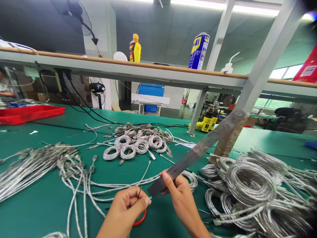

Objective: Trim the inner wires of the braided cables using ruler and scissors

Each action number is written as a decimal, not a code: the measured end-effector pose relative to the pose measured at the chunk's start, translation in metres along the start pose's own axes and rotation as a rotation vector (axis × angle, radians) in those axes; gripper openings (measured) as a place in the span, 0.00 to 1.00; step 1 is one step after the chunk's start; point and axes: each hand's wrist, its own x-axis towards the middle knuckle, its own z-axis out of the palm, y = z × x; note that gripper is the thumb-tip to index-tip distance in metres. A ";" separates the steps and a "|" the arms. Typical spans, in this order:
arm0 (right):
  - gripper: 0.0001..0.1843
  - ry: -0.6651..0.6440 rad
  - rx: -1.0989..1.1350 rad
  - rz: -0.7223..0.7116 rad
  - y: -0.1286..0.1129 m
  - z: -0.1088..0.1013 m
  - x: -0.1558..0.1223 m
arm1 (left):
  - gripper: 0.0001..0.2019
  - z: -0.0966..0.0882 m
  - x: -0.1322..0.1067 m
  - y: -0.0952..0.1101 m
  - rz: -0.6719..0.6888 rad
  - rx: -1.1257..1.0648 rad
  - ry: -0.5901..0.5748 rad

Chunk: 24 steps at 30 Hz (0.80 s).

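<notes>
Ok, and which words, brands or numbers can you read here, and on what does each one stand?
"WD" in yellow: blue spray can
Yellow bottle: label too small to read.
Steel ruler in right hand: marks too blurred to read.
White label on red object at right: too small to read.

The left hand (122,213) is pinching a thin black wire (139,194) above a red loop (141,219), while the right hand (183,201) is gripping a long steel ruler (195,155) just beside it. Braided silver cables (247,188) are lying coiled and loose across the green tabletop (32,211) on both sides.
</notes>
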 end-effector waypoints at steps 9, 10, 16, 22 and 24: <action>0.15 0.198 0.291 0.028 -0.014 -0.004 0.000 | 0.12 0.003 -0.003 0.007 -0.003 -0.047 -0.004; 0.15 0.179 0.325 0.055 -0.013 -0.003 0.000 | 0.11 0.003 -0.003 0.008 -0.006 -0.052 -0.009; 0.15 0.115 0.339 0.131 -0.003 0.003 -0.002 | 0.10 0.005 -0.005 0.008 -0.016 -0.056 -0.019; 0.15 0.109 0.331 0.137 0.000 0.005 -0.002 | 0.10 0.004 -0.003 0.005 -0.013 -0.069 0.002; 0.14 0.101 0.337 0.147 0.000 0.005 -0.003 | 0.10 0.003 -0.002 0.005 -0.014 -0.073 -0.002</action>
